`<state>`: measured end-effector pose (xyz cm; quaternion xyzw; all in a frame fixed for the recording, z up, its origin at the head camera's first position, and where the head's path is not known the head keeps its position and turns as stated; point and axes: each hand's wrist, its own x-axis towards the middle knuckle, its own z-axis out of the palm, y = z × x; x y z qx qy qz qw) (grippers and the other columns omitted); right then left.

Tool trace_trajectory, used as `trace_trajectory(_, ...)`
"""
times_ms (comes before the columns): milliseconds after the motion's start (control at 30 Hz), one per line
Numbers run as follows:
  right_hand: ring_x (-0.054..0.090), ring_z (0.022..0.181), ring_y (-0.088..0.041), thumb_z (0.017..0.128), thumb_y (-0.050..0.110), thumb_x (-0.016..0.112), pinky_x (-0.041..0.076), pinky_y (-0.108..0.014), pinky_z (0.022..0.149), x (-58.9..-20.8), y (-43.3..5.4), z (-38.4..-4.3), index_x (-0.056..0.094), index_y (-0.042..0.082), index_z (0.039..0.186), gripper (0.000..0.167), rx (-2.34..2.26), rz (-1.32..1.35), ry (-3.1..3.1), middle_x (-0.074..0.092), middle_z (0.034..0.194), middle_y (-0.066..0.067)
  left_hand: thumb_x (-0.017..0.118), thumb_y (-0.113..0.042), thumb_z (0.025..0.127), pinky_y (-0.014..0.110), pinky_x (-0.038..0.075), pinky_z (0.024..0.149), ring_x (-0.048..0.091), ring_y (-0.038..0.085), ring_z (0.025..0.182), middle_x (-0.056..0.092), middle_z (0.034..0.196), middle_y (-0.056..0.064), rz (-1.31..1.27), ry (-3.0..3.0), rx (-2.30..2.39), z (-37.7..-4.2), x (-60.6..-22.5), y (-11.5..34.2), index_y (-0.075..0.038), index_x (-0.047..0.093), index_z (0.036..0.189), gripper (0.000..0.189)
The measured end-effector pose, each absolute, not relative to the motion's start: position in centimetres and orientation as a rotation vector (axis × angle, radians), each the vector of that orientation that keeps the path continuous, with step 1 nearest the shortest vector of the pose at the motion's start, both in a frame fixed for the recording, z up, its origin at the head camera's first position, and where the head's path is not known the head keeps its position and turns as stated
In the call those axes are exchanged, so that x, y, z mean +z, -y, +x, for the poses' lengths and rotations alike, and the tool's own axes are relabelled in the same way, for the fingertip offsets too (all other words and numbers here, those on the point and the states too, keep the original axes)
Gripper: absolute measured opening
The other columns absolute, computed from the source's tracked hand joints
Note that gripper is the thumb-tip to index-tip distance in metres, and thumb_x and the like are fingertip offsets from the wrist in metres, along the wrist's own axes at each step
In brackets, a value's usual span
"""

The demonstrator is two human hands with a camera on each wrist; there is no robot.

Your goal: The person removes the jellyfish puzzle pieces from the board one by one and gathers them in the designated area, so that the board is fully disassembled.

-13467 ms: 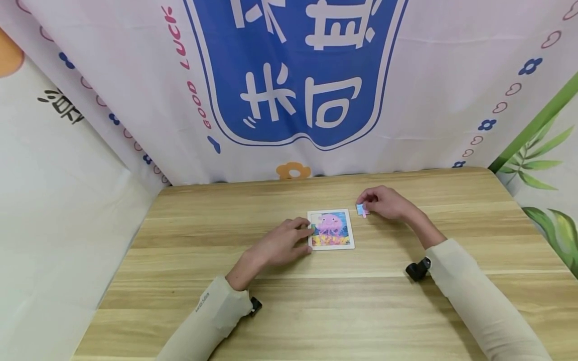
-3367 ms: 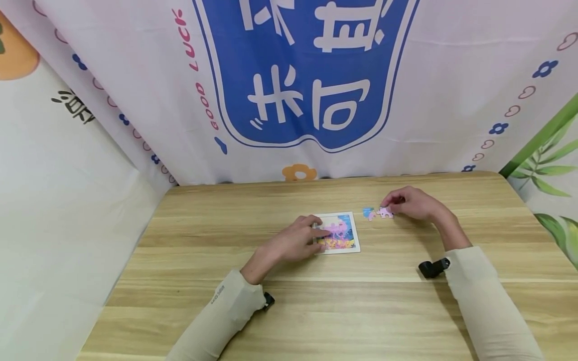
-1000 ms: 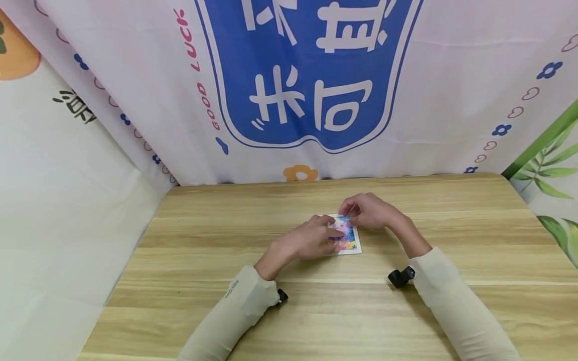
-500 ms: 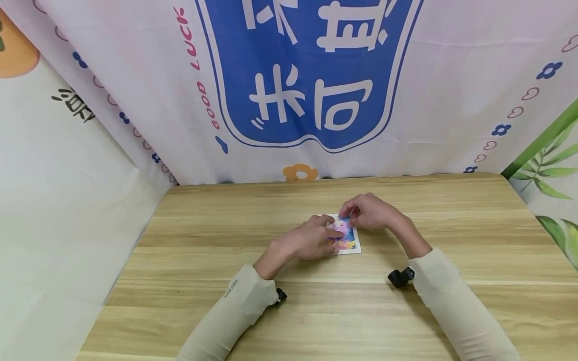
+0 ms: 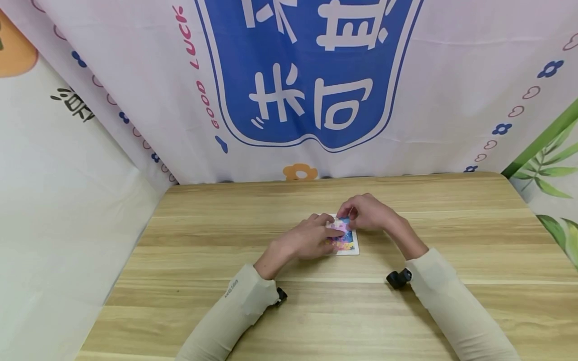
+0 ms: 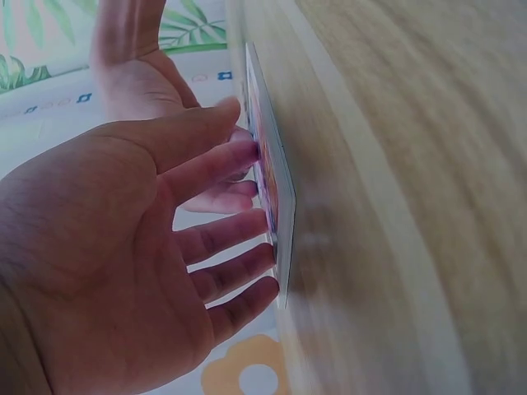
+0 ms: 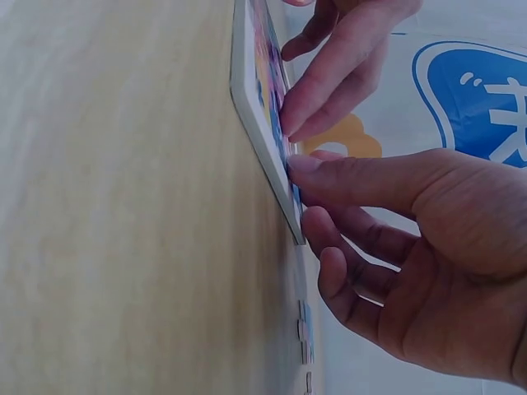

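Note:
A small square jigsaw puzzle (image 5: 346, 242), blue, pink and yellow in a white frame (image 5: 356, 246), lies flat on the wooden table. My left hand (image 5: 303, 240) reaches over its left side, fingers extended and fingertips on the picture; the left wrist view shows these fingers (image 6: 235, 240) nearly straight. At the puzzle's far right corner, my right hand (image 5: 371, 211) has its thumb and curled fingers on a blue corner piece (image 5: 343, 219). In the right wrist view, the right thumb (image 7: 354, 177) presses at the picture's edge. The piece is largely hidden by the fingertips.
Loose jigsaw pieces (image 7: 305, 331) lie beyond the puzzle's corner in the right wrist view, hidden behind my right hand in the head view. A printed cloth (image 5: 253, 160) hangs along the table's back edge. A black wrist camera (image 5: 399, 279) sits by my right sleeve.
Since 3.4 seconds ago my right hand has gone left from the loose pieces to the puzzle's corner. My left hand has slid further right over the puzzle. In the last half second little moves.

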<state>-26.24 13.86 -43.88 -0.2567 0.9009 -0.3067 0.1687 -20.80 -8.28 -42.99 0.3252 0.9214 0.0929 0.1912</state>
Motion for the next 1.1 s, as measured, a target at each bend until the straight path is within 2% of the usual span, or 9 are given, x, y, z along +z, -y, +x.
trace_trajectory(167,0.059,0.085,-0.018,0.085,-0.010,0.079,0.051,-0.030,0.079,-44.3,-13.9,-26.2,0.081,0.008,0.111,0.032,-0.899,-0.745,-2.560,0.076,0.099,-0.006,0.066,-0.038,0.108,0.051,0.036,0.129,0.042,0.029,0.152,0.039,0.172,0.007,0.922,-2.562,0.292,-20.8,-42.9,8.5,-0.028,0.055,0.158,0.052)
trace_trajectory(300,0.056,0.079,-0.016,0.084,-0.016,0.071,0.047,-0.025,0.073,-44.5,-13.8,-26.1,0.079,0.006,0.112,0.036,-0.951,-0.767,-2.515,0.071,0.092,-0.006,0.066,-0.037,0.108,0.050,0.034,0.131,0.039,0.030,0.155,0.036,0.174,0.006,0.916,-2.544,0.319,-20.8,-42.8,8.8,-0.028,0.056,0.158,0.052)
trace_trajectory(400,0.057,0.080,-0.016,0.085,-0.016,0.070,0.048,-0.027,0.074,-44.4,-13.7,-25.9,0.078,0.005,0.114,0.036,-0.950,-0.760,-2.523,0.070,0.093,-0.007,0.066,-0.037,0.108,0.050,0.035,0.131,0.039,0.029,0.156,0.036,0.174,0.006,0.908,-2.548,0.319,-20.8,-42.9,8.8,-0.028,0.056,0.158,0.052)
trace_trajectory(567,0.058,0.085,-0.019,0.086,-0.008,0.078,0.050,-0.032,0.080,-44.3,-13.9,-25.8,0.078,0.006,0.114,0.032,-0.891,-0.715,-2.589,0.074,0.103,-0.007,0.066,-0.036,0.108,0.049,0.035,0.130,0.041,0.029,0.154,0.039,0.172,0.006,0.902,-2.555,0.317,-20.8,-43.0,8.8,-0.028,0.056,0.158,0.052)
trace_trajectory(700,0.061,0.086,-0.019,0.086,-0.005,0.081,0.052,-0.032,0.080,-44.2,-14.0,-25.8,0.079,0.007,0.113,0.029,-0.871,-0.705,-2.603,0.076,0.104,-0.007,0.066,-0.036,0.107,0.049,0.036,0.130,0.041,0.029,0.153,0.040,0.171,0.006,0.895,-2.557,0.322,-20.7,-43.0,8.8,-0.028,0.057,0.157,0.051)
trace_trajectory(867,0.065,0.088,-0.019,0.086,-0.005,0.080,0.055,-0.032,0.082,-43.6,-14.1,-25.7,0.080,0.007,0.114,0.030,-0.839,-0.704,-2.608,0.078,0.105,-0.006,0.066,-0.037,0.107,0.049,0.036,0.129,0.042,0.029,0.152,0.040,0.171,0.006,0.896,-2.561,0.322,-20.8,-42.9,8.8,-0.028,0.057,0.157,0.051)
trace_trajectory(1100,0.067,0.092,-0.019,0.089,-0.004,0.077,0.058,-0.037,0.086,-43.3,-14.2,-25.6,0.080,0.007,0.121,0.034,-0.801,-0.715,-2.628,0.080,0.114,-0.008,0.066,-0.037,0.107,0.050,0.038,0.128,0.041,0.029,0.152,0.039,0.171,0.005,0.887,-2.555,0.337,-21.0,-43.1,8.9,-0.030,0.057,0.157,0.051)
